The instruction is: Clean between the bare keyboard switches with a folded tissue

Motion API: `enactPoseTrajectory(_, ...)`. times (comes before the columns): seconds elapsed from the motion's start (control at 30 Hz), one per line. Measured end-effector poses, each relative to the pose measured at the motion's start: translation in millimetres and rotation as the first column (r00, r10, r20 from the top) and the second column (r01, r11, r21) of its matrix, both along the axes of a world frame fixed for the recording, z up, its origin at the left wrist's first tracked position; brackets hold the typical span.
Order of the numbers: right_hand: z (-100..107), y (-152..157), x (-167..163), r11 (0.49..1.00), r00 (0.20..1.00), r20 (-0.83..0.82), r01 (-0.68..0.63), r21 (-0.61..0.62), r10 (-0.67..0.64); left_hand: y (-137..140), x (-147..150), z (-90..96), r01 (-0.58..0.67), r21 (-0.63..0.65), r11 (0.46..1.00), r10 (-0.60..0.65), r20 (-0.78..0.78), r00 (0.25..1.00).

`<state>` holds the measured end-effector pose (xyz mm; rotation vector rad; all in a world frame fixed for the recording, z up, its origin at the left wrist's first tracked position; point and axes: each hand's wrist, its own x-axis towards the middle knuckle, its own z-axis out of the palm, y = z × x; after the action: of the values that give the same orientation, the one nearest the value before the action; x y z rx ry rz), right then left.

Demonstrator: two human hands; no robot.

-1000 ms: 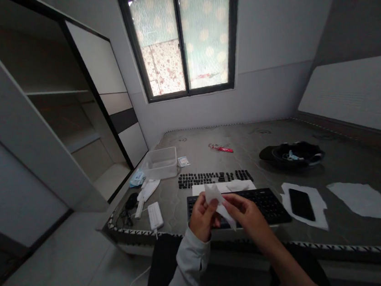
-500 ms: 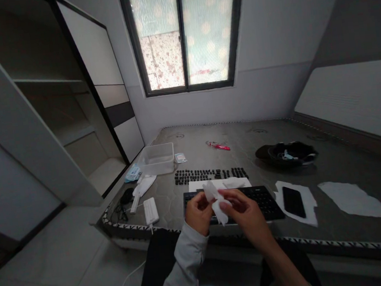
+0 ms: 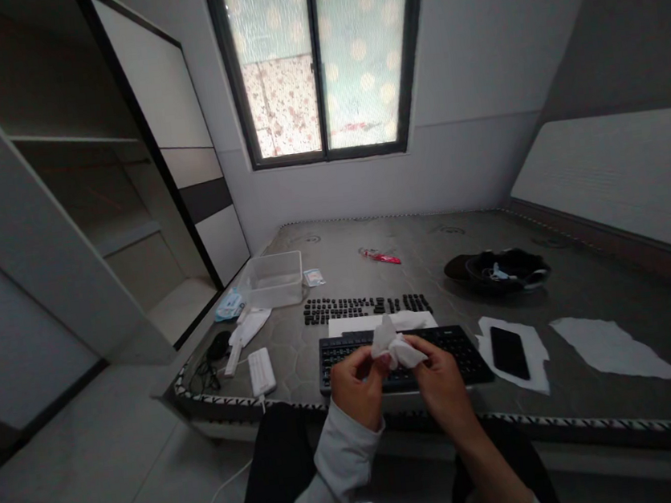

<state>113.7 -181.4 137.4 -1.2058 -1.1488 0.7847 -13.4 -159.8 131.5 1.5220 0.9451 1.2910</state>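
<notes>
Both hands pinch one crumpled white tissue (image 3: 396, 346) above a black keyboard (image 3: 463, 354). My left hand (image 3: 356, 386) grips its left side, and my right hand (image 3: 444, 384) has thumb and fingers closed on its right side. Whether anything small is wrapped inside the tissue cannot be seen. The keyboard lies at the mattress's front edge, partly covered by the hands. Behind it are a white sheet (image 3: 338, 328) with another tissue (image 3: 413, 320) on it, then rows of loose black keycaps (image 3: 348, 308).
On the mattress (image 3: 405, 227) at left are a clear plastic box (image 3: 275, 282), a white power strip (image 3: 261, 371) and a black mouse (image 3: 219, 345). A cap (image 3: 501, 271), a phone (image 3: 509, 353) on tissue and a flat tissue (image 3: 616, 349) lie right. A red item (image 3: 381, 256) lies farther back.
The tissue has been turned and bunched between the fingers, its loose end now reaching toward the right hand. Both hands are still on it, and the camera view has shifted slightly.
</notes>
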Motion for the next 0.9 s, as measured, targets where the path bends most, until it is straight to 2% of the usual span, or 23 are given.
enactPoseTrajectory(0.13,-2.0,1.8,1.8,0.994,0.988,-0.119,-0.103,-0.037,0.098,3.1,0.4,-3.7,0.039,-0.004,0.999,-0.039,0.031,0.999)
enactPoseTrajectory(0.23,-0.6,0.2,3.8,0.986,0.983,-0.116,-0.152,-0.065,0.143,4.5,-0.6,-5.3,0.071,0.004,0.997,-0.071,0.013,0.997)
enactPoseTrajectory(0.43,-2.2,-4.5,7.6,0.999,0.998,0.06,0.012,-0.052,-0.009,3.4,-0.6,-7.5,0.019,0.051,0.999,-0.016,-0.049,0.999)
enactPoseTrajectory(0.6,-2.9,-4.5,3.7,0.996,0.996,-0.038,0.082,-0.016,-0.083,9.5,-0.9,-12.5,0.038,0.028,0.999,-0.039,0.022,0.999)
enactPoseTrajectory(0.77,-4.3,-2.8,-5.9,0.99,0.982,-0.128,0.138,-0.003,-0.137,19.1,1.9,-18.8,0.048,-0.06,0.997,-0.04,0.126,0.991)
enactPoseTrajectory(0.9,-7.3,-2.6,-8.8,0.984,0.977,-0.118,0.18,-0.002,-0.179,23.0,2.5,-19.9,0.048,-0.015,0.999,-0.046,0.088,0.995)
